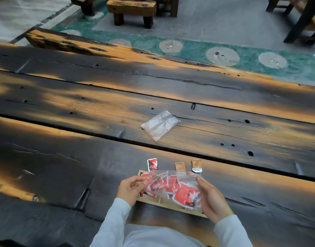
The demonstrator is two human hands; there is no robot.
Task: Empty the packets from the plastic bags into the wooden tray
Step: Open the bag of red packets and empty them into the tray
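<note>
Left hand point(131, 189) and right hand point(213, 196), fingers curled, pinch opposite edges of a clear plastic bag of red-and-white packets point(172, 188) held just above the pale wooden compartment tray point(172, 206). Three upright packets, one red point(152, 164) and two brown point(180, 166), stand along its far edge. An empty crumpled clear bag point(160, 127) lies farther off on the dark scorched plank table point(64, 166).
</note>
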